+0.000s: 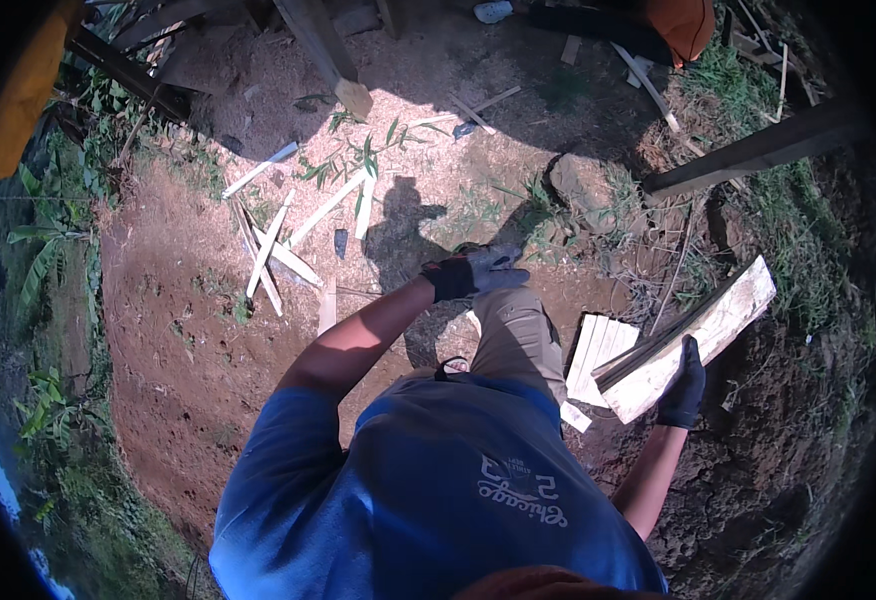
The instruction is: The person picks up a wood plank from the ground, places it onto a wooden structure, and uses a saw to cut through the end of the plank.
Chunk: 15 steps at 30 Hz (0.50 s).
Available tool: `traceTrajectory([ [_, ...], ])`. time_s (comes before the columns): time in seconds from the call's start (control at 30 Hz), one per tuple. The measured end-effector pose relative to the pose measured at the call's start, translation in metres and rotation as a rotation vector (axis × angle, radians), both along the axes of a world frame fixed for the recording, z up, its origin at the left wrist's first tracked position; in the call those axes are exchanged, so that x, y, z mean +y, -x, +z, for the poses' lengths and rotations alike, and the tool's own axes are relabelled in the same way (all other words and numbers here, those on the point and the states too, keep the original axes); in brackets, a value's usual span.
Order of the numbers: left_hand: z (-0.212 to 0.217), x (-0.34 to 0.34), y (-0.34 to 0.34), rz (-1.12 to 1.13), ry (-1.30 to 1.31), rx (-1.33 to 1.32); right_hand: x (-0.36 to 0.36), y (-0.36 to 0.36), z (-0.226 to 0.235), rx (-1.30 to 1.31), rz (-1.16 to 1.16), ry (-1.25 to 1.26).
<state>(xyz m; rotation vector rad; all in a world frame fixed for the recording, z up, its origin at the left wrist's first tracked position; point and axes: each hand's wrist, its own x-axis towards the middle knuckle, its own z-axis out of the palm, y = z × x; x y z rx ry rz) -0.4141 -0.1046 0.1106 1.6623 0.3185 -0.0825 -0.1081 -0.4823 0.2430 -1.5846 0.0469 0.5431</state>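
Note:
My right hand (pixel 684 388), in a dark glove, is closed on the near edge of a rough pale wooden board (pixel 693 340) at my right side. The board is tilted, its far end up and to the right, and a darker edge along it could be a second piece. Below its left end lie several flat pale wood slats (pixel 600 352) side by side on the ground. My left hand (pixel 478 272), in a grey and black glove, lies at my bent knee (pixel 514 312) with its fingers stretched out. Nothing shows in it.
Loose wood strips (pixel 271 245) lie crossed on the sawdust-strewn ground ahead to the left. A wooden post (pixel 323 50) stands at the top, and a dark beam (pixel 758 155) slants in from the right. A rock (pixel 578 190) and grass edge the dirt. Something orange (pixel 683 28) is at the top right.

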Motion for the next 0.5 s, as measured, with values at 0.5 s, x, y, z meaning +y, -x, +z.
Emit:
traceTrajectory([
  [0.5,-0.004,0.214,0.166,0.353,-0.125,1.300,0.324,-0.223,-0.139,-0.190,0.688,0.732],
])
